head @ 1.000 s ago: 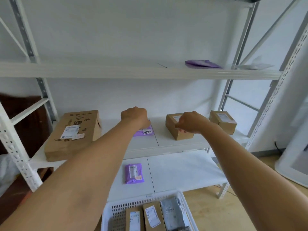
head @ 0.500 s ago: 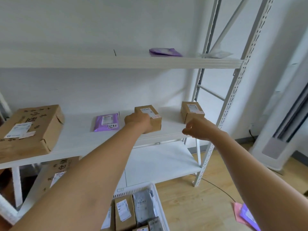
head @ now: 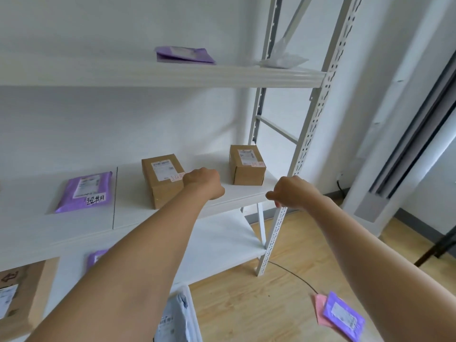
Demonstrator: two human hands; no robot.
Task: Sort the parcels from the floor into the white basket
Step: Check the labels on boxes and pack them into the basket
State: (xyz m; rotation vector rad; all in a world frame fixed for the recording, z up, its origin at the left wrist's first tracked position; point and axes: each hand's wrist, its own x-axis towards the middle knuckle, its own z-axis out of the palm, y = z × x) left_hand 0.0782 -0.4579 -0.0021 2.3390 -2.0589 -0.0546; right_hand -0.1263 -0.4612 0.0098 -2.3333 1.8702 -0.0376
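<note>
On the floor, lower right: purple parcel (head: pixel 343 315) atop pink parcel (head: pixel 320 309), newly in view. Your left hand (head: pixel 203 183) and right hand (head: pixel 290 192) are fisted, empty. White basket (head: pixel 191 314) below.

Handwritten black characters "超期" stand on a white sticker at the lower corner of the purple mailer (head: pixel 84 191) lying on the middle shelf (head: pixel 237 193). The nearer box (head: pixel 161 180) carries a small sticker with red handwriting, partly hidden and not readable. Printed shipping labels on both boxes, the far box (head: pixel 246 165) included, and on the floor mailer (head: pixel 344 315) are too small to read.
</note>
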